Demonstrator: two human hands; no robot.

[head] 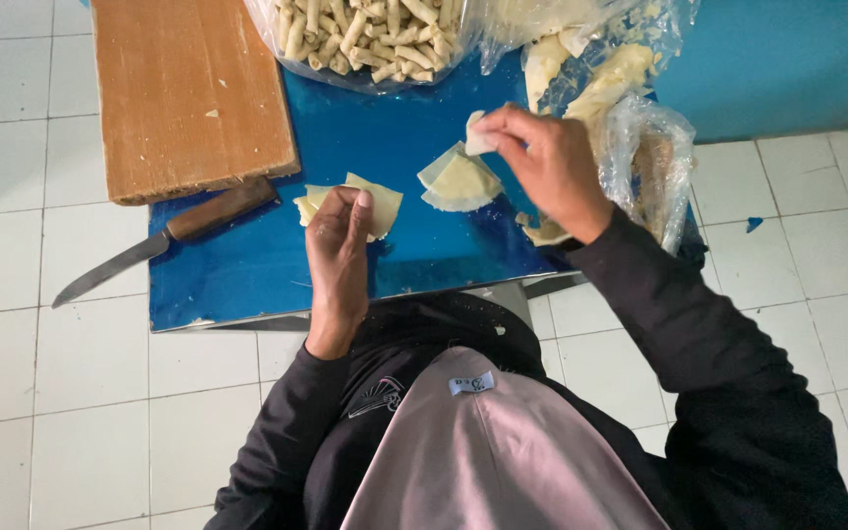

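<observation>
Dough squares are what the hands work with. The right hand (547,162) pinches a small pale dough piece (477,134) between thumb and fingertips and holds it up above the blue board (247,275). Just under it lies a little stack of dough squares (459,181). The left hand (339,257) hangs over more dough sheets (377,201) on the board. Its fingers are curled close together, with the thumb near them, and I cannot tell if they hold anything.

The dough looks thin, soft and very light. It seems floppy, so it would bend or tear if pulled hard. A gentle pinch at a corner or an edge looks like the best place to lift one sheet off the others.

A knife (154,245) with a wooden handle lies at the left edge of the board, beside a wooden cutting board (188,93). A clear bag of little rolled sticks (365,39) sits at the far side. More plastic bags (640,128) with dough lie on the right.
</observation>
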